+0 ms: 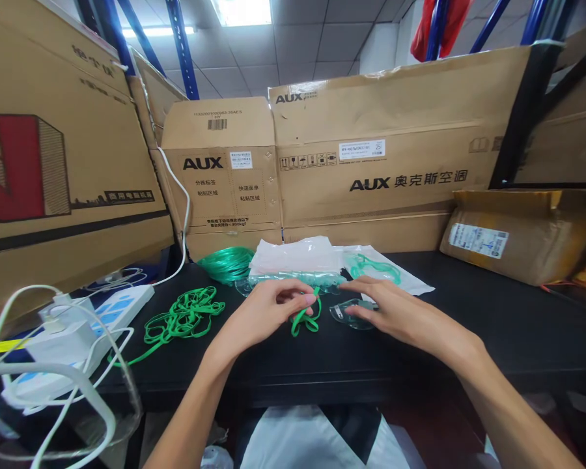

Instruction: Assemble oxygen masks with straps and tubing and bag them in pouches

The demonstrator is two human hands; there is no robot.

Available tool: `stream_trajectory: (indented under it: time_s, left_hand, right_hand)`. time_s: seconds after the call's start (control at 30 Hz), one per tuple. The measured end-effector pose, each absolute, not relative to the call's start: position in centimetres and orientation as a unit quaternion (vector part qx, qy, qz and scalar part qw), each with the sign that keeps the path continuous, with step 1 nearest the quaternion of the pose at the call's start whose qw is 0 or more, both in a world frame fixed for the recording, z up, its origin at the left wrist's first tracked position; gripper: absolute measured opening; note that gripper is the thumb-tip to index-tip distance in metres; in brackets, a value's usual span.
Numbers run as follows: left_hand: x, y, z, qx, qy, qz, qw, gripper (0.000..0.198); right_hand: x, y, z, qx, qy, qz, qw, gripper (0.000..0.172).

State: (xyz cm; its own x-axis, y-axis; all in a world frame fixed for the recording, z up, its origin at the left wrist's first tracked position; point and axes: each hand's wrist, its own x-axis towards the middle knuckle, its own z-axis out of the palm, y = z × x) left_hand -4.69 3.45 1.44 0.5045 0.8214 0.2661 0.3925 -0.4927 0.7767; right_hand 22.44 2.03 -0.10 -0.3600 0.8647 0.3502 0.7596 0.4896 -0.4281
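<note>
My left hand [268, 311] is closed in a pinch on a short green band [306, 319] that loops down onto the black table [493, 326]. My right hand [390, 306] lies just to the right, fingers curled on a clear plastic piece [344, 314] resting on the table. Behind both hands lie clear tubing [297, 280] and white plastic bags [297, 255], one holding a green band [371, 266].
A loose pile of green bands [183, 319] lies to the left, a coil of green cord [227, 264] behind it. A white power strip [78, 326] with chargers and white cables sits at far left. Cardboard boxes [371, 163] wall the table's back and sides.
</note>
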Motion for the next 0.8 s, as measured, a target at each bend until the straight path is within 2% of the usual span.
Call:
stream_trajectory:
  time_s: [0.17, 0.47, 0.57, 0.7, 0.8]
  left_hand:
    - [-4.5, 3.9, 1.2, 0.769, 0.365, 0.369, 0.374, 0.032]
    - [-4.0, 3.6, 1.6, 0.707, 0.322, 0.438, 0.453, 0.031]
    - [-3.9, 3.5, 1.6, 0.69, 0.321, 0.444, 0.474, 0.032]
    - [-4.4, 4.0, 1.4, 0.685, 0.342, 0.455, 0.455, 0.035]
    - [-5.1, 4.8, 1.1, 0.685, 0.385, 0.476, 0.395, 0.037]
  right_hand:
    - [20.1, 0.8, 1.2, -0.403, -0.86, 0.076, 0.304, 0.027]
    - [17.4, 0.7, -0.5, -0.339, -0.885, 0.113, 0.299, 0.035]
    - [16.9, 1.0, -0.9, -0.349, -0.881, 0.117, 0.297, 0.027]
    - [17.0, 1.2, -0.7, -0.357, -0.88, 0.113, 0.293, 0.019]
    - [17.6, 1.3, -0.2, -0.359, -0.878, 0.105, 0.299, 0.017]
